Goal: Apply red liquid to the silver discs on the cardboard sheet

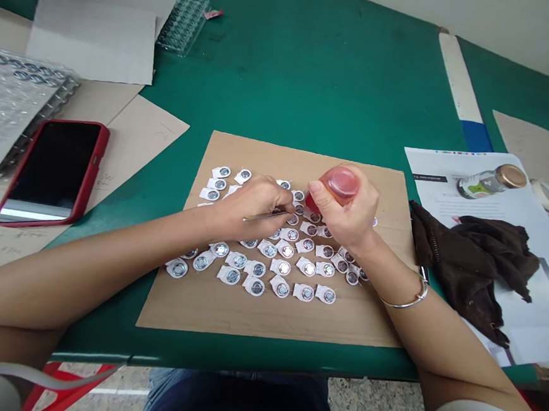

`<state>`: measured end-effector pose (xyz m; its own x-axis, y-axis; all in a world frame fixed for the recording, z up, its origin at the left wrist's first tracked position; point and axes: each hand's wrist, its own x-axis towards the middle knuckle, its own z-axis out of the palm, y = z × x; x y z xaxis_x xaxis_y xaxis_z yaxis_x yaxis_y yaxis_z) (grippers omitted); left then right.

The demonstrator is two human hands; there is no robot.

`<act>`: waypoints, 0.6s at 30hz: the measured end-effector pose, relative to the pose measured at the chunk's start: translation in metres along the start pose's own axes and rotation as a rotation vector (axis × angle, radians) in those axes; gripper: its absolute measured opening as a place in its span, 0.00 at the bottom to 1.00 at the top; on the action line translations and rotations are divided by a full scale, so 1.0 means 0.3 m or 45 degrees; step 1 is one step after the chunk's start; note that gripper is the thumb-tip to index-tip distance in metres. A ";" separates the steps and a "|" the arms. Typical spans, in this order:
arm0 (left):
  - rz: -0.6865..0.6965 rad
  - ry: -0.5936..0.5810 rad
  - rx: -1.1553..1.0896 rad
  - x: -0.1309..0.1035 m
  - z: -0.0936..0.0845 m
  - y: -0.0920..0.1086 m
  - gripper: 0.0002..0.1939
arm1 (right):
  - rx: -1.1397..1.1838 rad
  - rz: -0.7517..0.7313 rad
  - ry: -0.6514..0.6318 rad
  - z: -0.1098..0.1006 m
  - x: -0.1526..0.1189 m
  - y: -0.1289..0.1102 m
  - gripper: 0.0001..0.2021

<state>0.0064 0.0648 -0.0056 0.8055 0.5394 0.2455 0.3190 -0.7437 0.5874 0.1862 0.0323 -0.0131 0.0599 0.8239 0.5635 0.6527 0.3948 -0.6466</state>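
Note:
Several small round metal discs on white paper tabs (255, 286) lie in rough rows on a brown cardboard sheet (270, 322). My left hand (250, 207) is closed above them around a thin, stick-like metal tool (259, 216), whose kind I cannot make out. Wrapped around a translucent pinkish-red bottle (341, 181), my right hand (352, 215) is just right of the left one. The bottle's rounded end points up; its lower end is partly hidden by my fingers, close over the discs. Both hands cover some of the pieces.
Left of the sheet, a red-cased phone (51, 172) lies on cardboard beside a clear bubbled tray (16, 109). At right, a dark brown cloth (474, 265) and a small gold-lidded jar (492, 181) rest on printed paper (434, 164). A roll of tape (548, 196) is farther right.

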 end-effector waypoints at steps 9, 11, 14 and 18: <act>-0.124 -0.009 -0.097 0.002 0.004 -0.017 0.06 | 0.049 0.017 0.004 0.008 -0.003 0.003 0.11; -0.154 -0.011 -0.128 0.002 0.007 -0.023 0.06 | 0.064 0.012 0.006 0.009 -0.004 0.004 0.10; -0.185 -0.004 -0.163 0.002 0.010 -0.031 0.07 | 0.080 -0.004 0.013 0.008 -0.006 0.006 0.09; -0.194 0.016 -0.178 0.001 0.013 -0.036 0.07 | 0.071 -0.005 0.017 0.010 -0.008 0.008 0.09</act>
<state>0.0053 0.0714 -0.0147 0.7467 0.6471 0.1542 0.3639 -0.5913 0.7197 0.1853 0.0325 -0.0174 0.0677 0.8172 0.5723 0.6096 0.4202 -0.6722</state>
